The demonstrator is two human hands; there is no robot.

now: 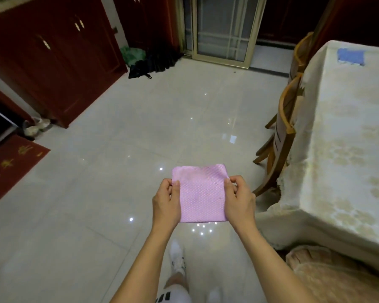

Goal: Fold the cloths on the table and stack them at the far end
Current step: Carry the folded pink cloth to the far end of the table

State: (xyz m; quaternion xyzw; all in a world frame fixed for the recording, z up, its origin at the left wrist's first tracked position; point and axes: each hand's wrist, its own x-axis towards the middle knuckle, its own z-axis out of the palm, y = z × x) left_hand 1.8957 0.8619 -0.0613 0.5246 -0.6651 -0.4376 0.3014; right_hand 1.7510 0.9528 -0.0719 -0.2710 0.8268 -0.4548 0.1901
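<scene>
fig: left hand (pixel 165 201) & right hand (pixel 239 199) pinch pink cloth (pixel 200 194) edges, held taut midair, prob. for next fold; blue cloth (pixel 351 56) at table (pixel 337 149) far end.

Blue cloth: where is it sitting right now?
In the head view the blue cloth lies at the far end of the table, upper right of frame, beyond the wooden chairs and well away from both hands.

Table (pixel 341 149) at my right, draped in pale patterned cover hanging over edges. Blue cloth (pixel 351 56) lies flat at far end, looks folded, blurred so can't confirm. Chairs (pixel 282 132) tucked against left side. Glossy tiled floor (pixel 140 127) below; red mat (pixel 9 162) at left.
</scene>
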